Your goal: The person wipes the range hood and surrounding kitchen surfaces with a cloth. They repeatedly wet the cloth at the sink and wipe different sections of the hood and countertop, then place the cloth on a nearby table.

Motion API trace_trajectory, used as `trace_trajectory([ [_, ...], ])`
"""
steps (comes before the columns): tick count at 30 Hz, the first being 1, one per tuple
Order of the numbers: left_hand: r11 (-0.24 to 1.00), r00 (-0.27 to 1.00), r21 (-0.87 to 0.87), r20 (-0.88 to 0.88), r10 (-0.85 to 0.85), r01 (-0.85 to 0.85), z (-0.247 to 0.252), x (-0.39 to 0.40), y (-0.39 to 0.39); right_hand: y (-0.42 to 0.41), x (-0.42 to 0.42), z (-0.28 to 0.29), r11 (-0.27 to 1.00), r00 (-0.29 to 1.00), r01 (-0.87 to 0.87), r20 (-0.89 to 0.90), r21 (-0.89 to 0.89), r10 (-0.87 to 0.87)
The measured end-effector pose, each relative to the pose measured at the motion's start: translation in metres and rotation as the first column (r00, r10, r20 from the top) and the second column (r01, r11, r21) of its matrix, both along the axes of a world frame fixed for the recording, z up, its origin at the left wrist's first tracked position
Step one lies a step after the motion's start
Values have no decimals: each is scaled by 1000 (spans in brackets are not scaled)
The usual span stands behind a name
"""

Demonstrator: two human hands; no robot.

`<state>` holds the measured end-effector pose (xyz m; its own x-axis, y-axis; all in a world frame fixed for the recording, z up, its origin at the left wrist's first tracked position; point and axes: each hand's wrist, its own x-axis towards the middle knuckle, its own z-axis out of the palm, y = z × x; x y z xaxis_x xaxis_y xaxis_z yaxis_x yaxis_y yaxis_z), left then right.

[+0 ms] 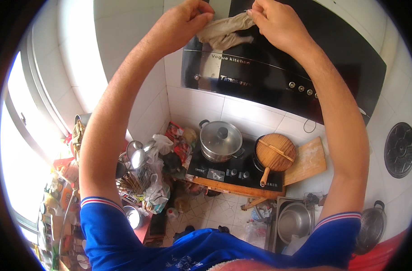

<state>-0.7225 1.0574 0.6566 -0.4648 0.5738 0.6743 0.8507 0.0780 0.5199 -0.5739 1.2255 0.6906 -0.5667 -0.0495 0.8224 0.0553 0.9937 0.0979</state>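
Both arms are raised before a black glass range hood (277,67). A beige cloth (226,28) hangs bunched and creased between my hands, in front of the hood's upper left part. My right hand (270,18) pinches the cloth's right end between thumb and fingers. My left hand (189,22) is at the cloth's left end, its thumb and fingers drawn together; the grip there is partly hidden. Below stands a steel pot (219,145) with a glass lid on a black cooktop (209,169). A pan with a round wooden lid (277,152) is beside it.
A wooden board (309,162) leans right of the cooktop. Utensils, plastic bags (155,179) and packets crowd the left side. A steel sink (294,222) is at lower right. A steamer plate (400,150) and a colander (371,227) hang on the right wall. A bright window lies far left.
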Motion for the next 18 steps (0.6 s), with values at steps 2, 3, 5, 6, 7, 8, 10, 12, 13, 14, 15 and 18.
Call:
trace_trajectory([
  [2, 994, 951, -1, -291, -108, 113, -21, -32, 7, 9, -12, 7, 998, 1000, -7, -26, 65, 8],
  [3, 986, 892, -16, -425, -154, 163, -27, -42, 8, 8, -18, 7, 996, 999, -15, -36, 93, 18],
  [5, 986, 918, -120, -366, -151, 115, -28, -60, 10, 2, -27, 11, 997, 996, 35, -81, 71, -29],
  [6, 981, 930, -173, -336, -146, 92, -27, -64, 9, -2, -32, 13, 995, 991, 73, -118, 63, -65],
  [7, 988, 949, -148, -300, -95, 51, -18, -58, 8, -1, -35, 14, 991, 982, 124, -153, 58, -114],
  [8, 992, 964, -126, -261, -44, 11, -3, -49, 7, 11, -39, 15, 989, 983, 70, -180, 132, -45],
  [10, 999, 972, -29, -234, 15, -23, 15, -61, 13, 24, -47, 24, 918, 939, 94, -340, 386, 47],
  [12, 997, 979, 72, -201, 18, -3, 26, -83, 21, 25, -51, 28, 872, 914, 132, -399, 472, 78],
  [13, 992, 984, 122, -180, 13, 9, 29, -90, 25, 23, -50, 28, 884, 920, 151, -390, 443, 39],
  [14, 985, 965, 168, -252, 71, -29, 31, -99, 33, 22, -51, 28, 894, 926, 170, -378, 413, -1],
  [15, 966, 915, 250, -372, 158, -65, 33, -114, 44, 22, -54, 29, 930, 939, 178, -339, 322, -62],
  [18, 875, 748, 458, -523, 409, -158, 61, -127, 50, 5, -55, 53, 957, 940, 236, -289, 168, -181],
])
